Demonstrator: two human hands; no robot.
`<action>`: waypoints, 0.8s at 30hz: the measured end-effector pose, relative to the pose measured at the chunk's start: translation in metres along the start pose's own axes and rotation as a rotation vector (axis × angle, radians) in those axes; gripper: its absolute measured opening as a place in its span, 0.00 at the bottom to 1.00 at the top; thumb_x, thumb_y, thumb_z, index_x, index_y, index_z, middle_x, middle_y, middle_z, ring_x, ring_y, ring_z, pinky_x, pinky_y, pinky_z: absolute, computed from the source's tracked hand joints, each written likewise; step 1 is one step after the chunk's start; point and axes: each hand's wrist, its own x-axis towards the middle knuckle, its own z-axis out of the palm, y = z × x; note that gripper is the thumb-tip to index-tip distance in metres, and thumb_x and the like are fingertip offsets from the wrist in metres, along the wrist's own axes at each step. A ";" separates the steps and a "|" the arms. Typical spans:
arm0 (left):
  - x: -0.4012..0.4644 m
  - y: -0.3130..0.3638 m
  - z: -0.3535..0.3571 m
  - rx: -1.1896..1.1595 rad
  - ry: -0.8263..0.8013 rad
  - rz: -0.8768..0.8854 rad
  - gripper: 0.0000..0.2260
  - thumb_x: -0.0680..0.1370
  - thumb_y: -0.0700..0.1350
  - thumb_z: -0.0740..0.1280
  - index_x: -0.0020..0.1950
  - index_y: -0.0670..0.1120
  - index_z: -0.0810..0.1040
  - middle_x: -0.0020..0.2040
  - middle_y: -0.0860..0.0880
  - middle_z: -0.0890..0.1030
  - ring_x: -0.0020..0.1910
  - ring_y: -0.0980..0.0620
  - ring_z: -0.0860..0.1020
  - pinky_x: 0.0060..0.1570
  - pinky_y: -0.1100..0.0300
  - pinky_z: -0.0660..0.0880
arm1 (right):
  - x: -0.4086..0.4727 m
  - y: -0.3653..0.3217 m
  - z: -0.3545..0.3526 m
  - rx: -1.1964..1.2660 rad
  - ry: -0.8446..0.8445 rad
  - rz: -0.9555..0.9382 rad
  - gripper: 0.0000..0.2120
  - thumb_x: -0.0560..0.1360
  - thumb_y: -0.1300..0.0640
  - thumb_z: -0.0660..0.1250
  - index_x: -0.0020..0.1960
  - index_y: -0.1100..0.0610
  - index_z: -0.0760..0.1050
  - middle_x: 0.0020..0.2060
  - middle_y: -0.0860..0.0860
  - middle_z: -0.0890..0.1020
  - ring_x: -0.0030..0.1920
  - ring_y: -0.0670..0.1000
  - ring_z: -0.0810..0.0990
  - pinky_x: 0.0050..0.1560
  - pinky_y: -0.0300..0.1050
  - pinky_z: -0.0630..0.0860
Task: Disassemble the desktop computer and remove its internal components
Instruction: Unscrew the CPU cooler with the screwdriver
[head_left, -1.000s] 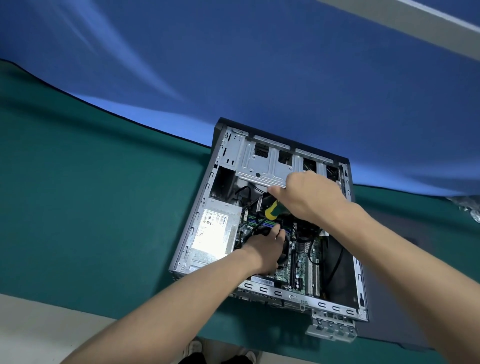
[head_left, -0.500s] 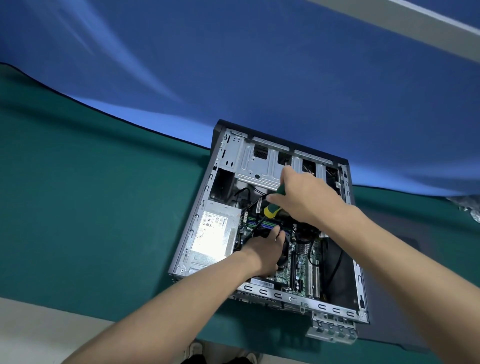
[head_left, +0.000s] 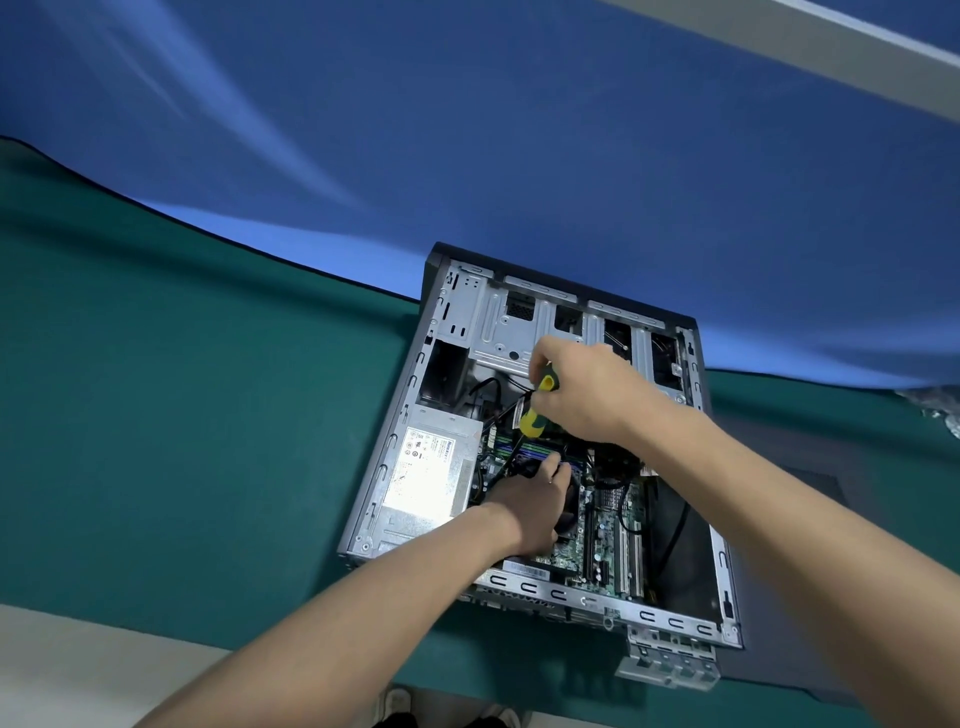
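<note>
since a moment ago the green-and-yellow screwdriver (head_left: 535, 410) in my right hand (head_left: 587, 392) has tipped more upright, fingers wrapped round its handle. nearest me, my left hand (head_left: 530, 501) reaches down onto the motherboard (head_left: 608, 535); whether it grips anything i cannot tell. computer case (head_left: 691, 621) lies open on the green mat (head_left: 182, 415), power supply (head_left: 426, 478) at its left, drive cage (head_left: 498, 332) farther back.
</note>
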 end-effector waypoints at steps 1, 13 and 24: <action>0.000 0.000 0.000 0.003 -0.002 0.001 0.37 0.77 0.43 0.66 0.77 0.43 0.45 0.78 0.46 0.41 0.45 0.40 0.78 0.41 0.54 0.75 | -0.001 0.001 0.000 -0.048 0.007 0.015 0.08 0.77 0.52 0.63 0.49 0.55 0.66 0.36 0.52 0.74 0.39 0.55 0.74 0.31 0.44 0.64; 0.001 -0.001 0.003 -0.059 0.040 0.024 0.36 0.76 0.40 0.67 0.77 0.45 0.48 0.78 0.47 0.43 0.36 0.45 0.73 0.37 0.56 0.72 | -0.006 -0.008 -0.001 -0.249 -0.016 -0.006 0.15 0.79 0.45 0.58 0.48 0.57 0.62 0.36 0.52 0.71 0.40 0.57 0.72 0.33 0.46 0.64; -0.001 -0.001 0.003 -0.071 0.062 0.025 0.35 0.75 0.40 0.67 0.76 0.44 0.51 0.78 0.46 0.48 0.45 0.42 0.78 0.41 0.54 0.74 | -0.005 -0.010 0.003 -0.287 0.068 -0.009 0.13 0.80 0.50 0.58 0.49 0.58 0.59 0.31 0.51 0.69 0.37 0.57 0.73 0.27 0.45 0.60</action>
